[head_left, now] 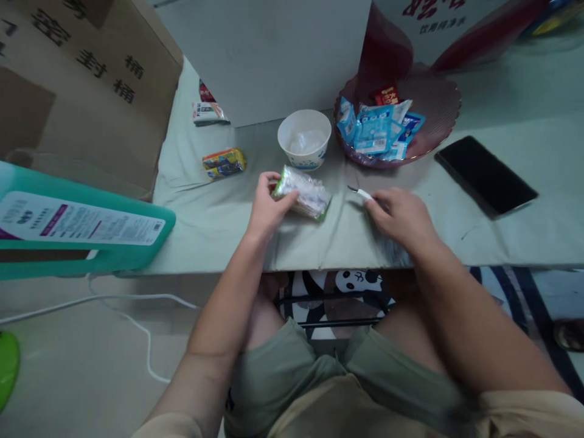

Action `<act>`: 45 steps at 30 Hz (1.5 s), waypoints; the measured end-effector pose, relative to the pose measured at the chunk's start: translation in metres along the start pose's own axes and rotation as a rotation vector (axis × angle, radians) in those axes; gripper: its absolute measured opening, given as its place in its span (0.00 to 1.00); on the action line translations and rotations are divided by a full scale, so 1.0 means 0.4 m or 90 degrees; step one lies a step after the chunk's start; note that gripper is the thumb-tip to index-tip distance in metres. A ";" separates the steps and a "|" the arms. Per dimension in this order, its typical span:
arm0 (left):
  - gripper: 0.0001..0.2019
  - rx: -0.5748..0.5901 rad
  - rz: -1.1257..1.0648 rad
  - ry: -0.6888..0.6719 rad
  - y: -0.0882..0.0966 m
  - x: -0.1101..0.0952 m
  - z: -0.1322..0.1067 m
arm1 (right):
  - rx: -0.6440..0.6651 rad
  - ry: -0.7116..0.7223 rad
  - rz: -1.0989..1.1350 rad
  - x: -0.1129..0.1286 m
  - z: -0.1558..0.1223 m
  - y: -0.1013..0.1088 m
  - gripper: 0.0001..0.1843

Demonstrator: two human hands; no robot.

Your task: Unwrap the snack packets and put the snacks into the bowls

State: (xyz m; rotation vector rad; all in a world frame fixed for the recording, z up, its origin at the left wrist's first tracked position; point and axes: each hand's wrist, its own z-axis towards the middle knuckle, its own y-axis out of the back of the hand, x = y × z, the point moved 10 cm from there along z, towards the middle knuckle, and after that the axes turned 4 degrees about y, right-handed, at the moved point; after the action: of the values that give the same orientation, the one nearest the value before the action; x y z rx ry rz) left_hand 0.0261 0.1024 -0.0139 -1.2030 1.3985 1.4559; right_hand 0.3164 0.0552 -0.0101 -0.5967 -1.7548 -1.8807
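On the desk [201, 225], seen from the packet [306, 192] in the left hand [269, 205], the bowl [306, 160] stood at twelve o'clock, the dish [442, 100] holding sachets [375, 131] at two, and the phone [487, 176] at three, beyond the tool [364, 194] in the right hand [402, 216]. A second packet [224, 163] lay at ten, the jug [86, 222] at nine.

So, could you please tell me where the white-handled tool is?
In the head view, the white-handled tool is in the right hand, right of the wrapped packet in the left hand.

Pale tablecloth [219, 219], white bowl [303, 160], pink dish [440, 112], phone [486, 175]
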 end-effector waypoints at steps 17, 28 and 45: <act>0.08 0.133 0.163 -0.168 -0.065 -0.090 -0.025 | -0.025 0.263 0.212 0.189 0.001 -0.028 0.11; 0.25 0.120 0.083 -0.030 0.011 -0.039 0.012 | -0.208 0.125 0.164 0.059 -0.003 0.089 0.12; 0.07 -0.141 0.056 0.129 0.218 0.040 0.028 | -0.282 0.125 0.082 0.120 0.047 0.082 0.11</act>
State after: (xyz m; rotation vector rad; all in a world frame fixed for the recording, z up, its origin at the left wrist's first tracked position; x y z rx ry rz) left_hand -0.0628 0.1034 -0.0069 -1.4784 1.4686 1.6196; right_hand 0.2991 0.0693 0.0469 -0.6384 -1.1527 -2.1651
